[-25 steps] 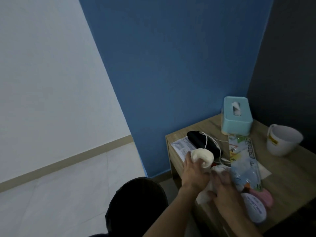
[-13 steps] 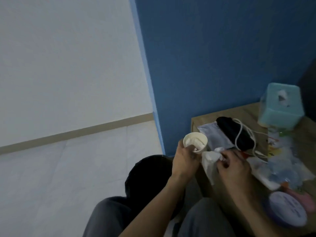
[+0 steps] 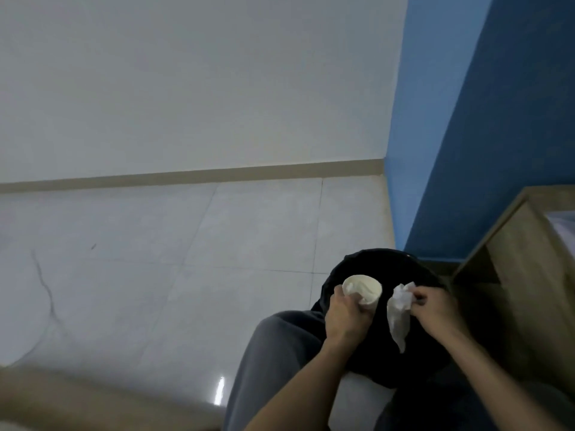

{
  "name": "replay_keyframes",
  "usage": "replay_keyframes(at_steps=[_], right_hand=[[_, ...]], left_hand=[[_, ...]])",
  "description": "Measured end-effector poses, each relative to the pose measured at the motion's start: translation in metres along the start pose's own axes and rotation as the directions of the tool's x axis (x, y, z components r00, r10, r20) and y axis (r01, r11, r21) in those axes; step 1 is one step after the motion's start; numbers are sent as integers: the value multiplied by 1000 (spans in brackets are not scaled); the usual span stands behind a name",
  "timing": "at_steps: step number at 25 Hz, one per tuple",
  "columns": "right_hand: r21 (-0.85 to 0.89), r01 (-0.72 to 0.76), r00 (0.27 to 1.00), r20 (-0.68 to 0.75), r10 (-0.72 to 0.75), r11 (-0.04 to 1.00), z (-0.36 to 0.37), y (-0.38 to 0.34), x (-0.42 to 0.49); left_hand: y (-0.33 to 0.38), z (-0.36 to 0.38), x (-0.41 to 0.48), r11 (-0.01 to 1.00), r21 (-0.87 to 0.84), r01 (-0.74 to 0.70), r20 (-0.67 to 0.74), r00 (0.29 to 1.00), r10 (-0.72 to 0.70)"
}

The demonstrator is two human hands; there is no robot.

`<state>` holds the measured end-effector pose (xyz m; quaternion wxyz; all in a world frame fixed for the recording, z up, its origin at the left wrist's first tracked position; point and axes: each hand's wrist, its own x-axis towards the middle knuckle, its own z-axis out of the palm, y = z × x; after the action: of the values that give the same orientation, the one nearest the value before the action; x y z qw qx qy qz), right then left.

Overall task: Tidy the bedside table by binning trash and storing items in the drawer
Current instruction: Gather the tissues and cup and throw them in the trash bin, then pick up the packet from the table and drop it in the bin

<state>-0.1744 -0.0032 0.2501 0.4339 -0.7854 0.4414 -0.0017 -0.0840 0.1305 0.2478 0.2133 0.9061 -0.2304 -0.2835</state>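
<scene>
Paper cup (image 3: 363, 289) & crumpled tissue (image 3: 399, 309) are now both over the black bin (image 3: 378, 263). A sec ago we had them up at the table edge, w/ the bin down at 7 o'clock of the hands. Our left hand (image 3: 343, 317) is wrapped round the cup's side; cup roughly upright, mouth up, sth white inside (can't tell what). Our right hand (image 3: 435, 309) pinches the tissue near its top, fingers curled, the rest hanging loose. Tissue is at 3 o'clock of the cup, just beside it, not touching.

Going outward: the bin stands on the pale tiled floor (image 3: 186, 259), our grey trouser leg (image 3: 280, 346) at its 7 o'clock, the blue wall (image 3: 497, 119) at 1 o'clock. The bedside table (image 3: 516, 262) is at 3 o'clock of the bin; only its side & a top corner show, as the view has swung left & the cluttered top has mostly dropped out of sight.

What it means, imo: the carry is done and both bits of trash are lined up for the drop. Neither is released yet, so nothing counts as binned. Next is just letting go, then back to the table for the rest, incl. the drawer items
</scene>
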Motion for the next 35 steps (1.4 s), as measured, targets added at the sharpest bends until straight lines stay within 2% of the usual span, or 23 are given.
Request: replay_keyframes(at_steps=[3, 6, 10, 12, 15, 17, 19, 21, 22, 24, 26, 28, 30, 33, 35], right_hand=[[21, -53, 995, 84, 51, 998, 13, 7, 11], [78, -110, 992, 72, 105, 991, 15, 10, 14], [336, -47, 995, -64, 72, 941, -16, 9, 10], [404, 53, 986, -169, 17, 913, -47, 6, -1], [454, 195, 934, -357, -23, 869, -118, 9, -35], [404, 256, 864, -502, -20, 878, -164, 17, -61], [200, 234, 722, -691, -33, 951, -207, 30, -85], [18, 39, 554, -833, -7, 999, -247, 56, -105], [-10, -78, 518, -855, 33, 997, -261, 72, -108], [-5, -274, 530, -835, 146, 962, -278, 110, -110], [77, -362, 611, -733, 299, 929, -280, 141, -104], [244, -370, 663, -606, 439, 896, -276, 152, -101], [350, -391, 672, -524, 524, 851, -275, 153, -99], [430, -375, 648, -512, 564, 821, -277, 153, -94], [530, -289, 640, -512, 573, 797, -280, 153, -95]], left_hand=[[-8, 0, 11, 999, -41, 20, 113, 993, -15], [-8, 0, 20, 1000, -1, 24, 197, 980, -24], [21, 2, 19, 997, -77, -19, 158, 987, 31], [48, 9, 18, 985, -154, -83, 140, 985, 105], [108, 21, 9, 934, -296, -201, 132, 960, 248], [150, 32, 2, 883, -411, -227, 169, 933, 318], [188, 47, -6, 848, -492, -195, 249, 902, 352], [223, 67, -19, 852, -492, -179, 356, 851, 385], [233, 76, -25, 857, -480, -190, 391, 827, 403], [244, 92, -38, 847, -461, -264, 431, 767, 474], [244, 104, -45, 835, -457, -306, 426, 748, 508], [243, 109, -45, 848, -425, -317, 413, 766, 493], [244, 108, -46, 875, -375, -307, 431, 777, 458], [245, 107, -47, 898, -321, -301, 468, 774, 426], [245, 107, -46, 904, -309, -294, 473, 777, 415]])
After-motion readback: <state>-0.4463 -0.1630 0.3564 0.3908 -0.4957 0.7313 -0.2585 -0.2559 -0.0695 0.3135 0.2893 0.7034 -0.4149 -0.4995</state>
